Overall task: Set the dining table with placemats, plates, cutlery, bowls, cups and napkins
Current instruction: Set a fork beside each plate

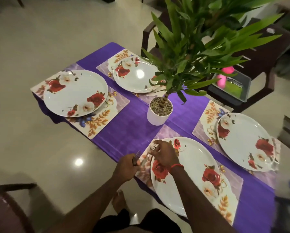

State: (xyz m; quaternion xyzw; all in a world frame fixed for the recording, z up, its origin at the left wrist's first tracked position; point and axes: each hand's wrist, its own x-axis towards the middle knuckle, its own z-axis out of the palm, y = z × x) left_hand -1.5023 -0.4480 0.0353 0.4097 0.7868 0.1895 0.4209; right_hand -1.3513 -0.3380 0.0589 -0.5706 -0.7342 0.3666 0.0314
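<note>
Holding forks [137, 154]: left grip [125, 167] | right grip [164, 155] pinches fork [153, 146] above near plate [189, 179]

A purple cloth [129, 130] covers the table, and a white plant pot [159, 115] stands in its middle. Four rose plates lie on flowered placemats. At the near edge the left hand [124, 165] grips cutlery [137, 154], with fork tines pointing up. The right hand [164, 155] pinches one fork [153, 146] over the left rim of the nearest plate [191, 180].
</note>
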